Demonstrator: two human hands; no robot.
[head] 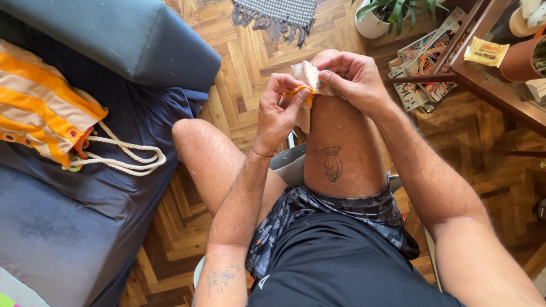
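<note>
Both of my hands meet over my raised right knee. My left hand pinches an orange piece against a small cream cloth. My right hand grips the same cloth from the right, fingers curled over its top edge. The cloth hangs down a little over the knee. What lies inside the fold is hidden by my fingers.
A dark blue sofa lies to my left with an orange-and-white striped rope-handled bag on it. A wooden table stands at the right, magazines beneath it. A potted plant and fringed rug sit on the parquet floor.
</note>
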